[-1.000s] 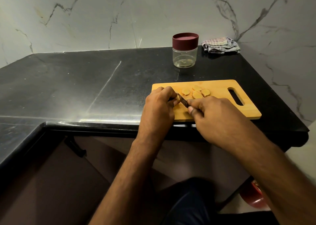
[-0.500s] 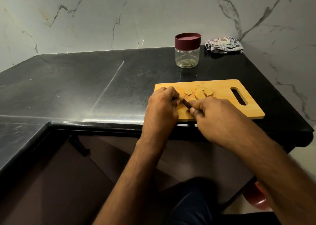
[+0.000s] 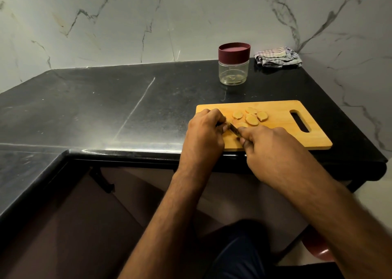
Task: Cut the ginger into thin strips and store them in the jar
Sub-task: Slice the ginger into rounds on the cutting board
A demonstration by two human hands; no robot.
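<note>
A wooden cutting board (image 3: pixel 280 128) lies near the counter's front edge on the right. Several round ginger slices (image 3: pixel 251 118) lie on its middle. My left hand (image 3: pixel 204 133) curls over a small piece of ginger at the board's left end; the piece itself is mostly hidden under my fingers. My right hand (image 3: pixel 269 149) grips a knife, and its dark blade (image 3: pixel 234 130) points up-left between my two hands. Behind the board stands a clear jar (image 3: pixel 233 72) with its maroon lid (image 3: pixel 234 50) on.
A folded striped cloth (image 3: pixel 277 56) lies in the back right corner against the marble wall. The black stone counter (image 3: pixel 106 108) runs left and wraps toward me. Its front edge sits just below the board. A red stool seat (image 3: pixel 318 251) shows at the lower right.
The knife blade has shifted slightly by my left fingertips. Both hands stay at the board's left end; the view has drifted a little.
</note>
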